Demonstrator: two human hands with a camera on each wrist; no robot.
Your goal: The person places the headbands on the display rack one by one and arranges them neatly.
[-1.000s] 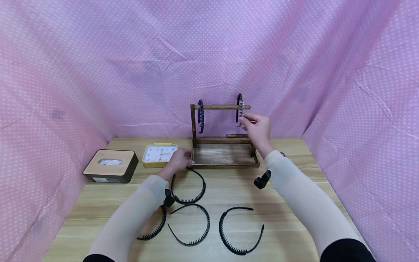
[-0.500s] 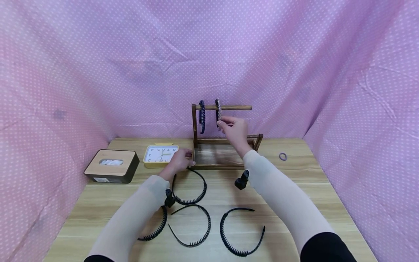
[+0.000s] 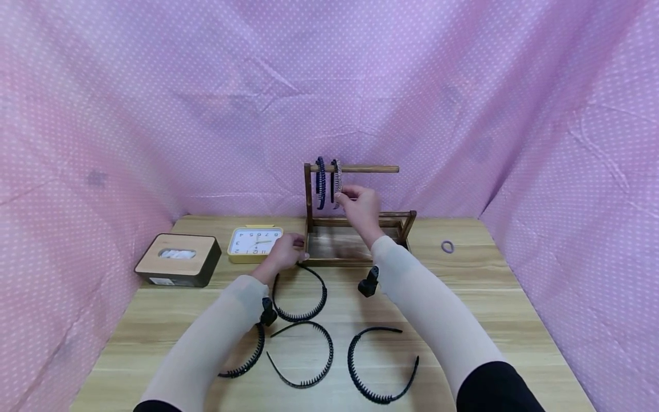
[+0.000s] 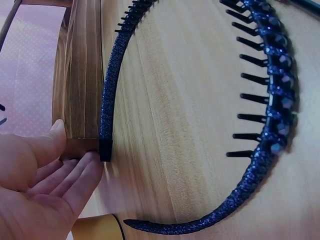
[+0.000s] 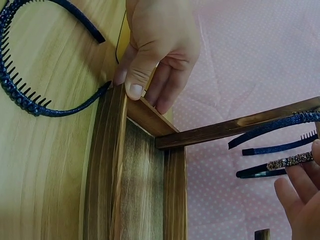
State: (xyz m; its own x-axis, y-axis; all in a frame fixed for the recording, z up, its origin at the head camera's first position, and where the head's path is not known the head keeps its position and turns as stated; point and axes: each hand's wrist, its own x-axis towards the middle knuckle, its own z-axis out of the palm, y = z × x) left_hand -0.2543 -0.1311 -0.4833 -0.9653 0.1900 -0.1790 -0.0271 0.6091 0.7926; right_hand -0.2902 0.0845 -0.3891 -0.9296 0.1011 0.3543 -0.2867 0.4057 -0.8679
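My right hand [image 3: 360, 209] pinches the lower end of a rhinestone headband [image 3: 338, 171], which hangs over the upper rod of a brown wooden rack [image 3: 370, 169]. In the right wrist view the sparkly band [image 5: 292, 161] sits between thumb and fingers, partly cut off by the frame edge. A dark blue toothed headband [image 3: 321, 186] hangs just left of it, near the rack's upright post. My left hand [image 3: 285, 250] grips the left end of the rack's tray base, thumb at the front corner and fingers along the side. Close by lies a dark glittery headband [image 4: 275, 100].
More dark toothed headbands lie on the table: one in the middle [image 3: 329, 355], one at right [image 3: 355, 372], one [image 3: 257, 349] partly under the left sleeve. A yellow clock [image 3: 247, 258] and a tissue box [image 3: 190, 257] stand at left. A purple hair tie [image 3: 447, 246] lies right.
My right hand has slid the rhinestone headband leftward along the rod, from near its free end to close beside the blue one. The left hand has stayed at the rack.
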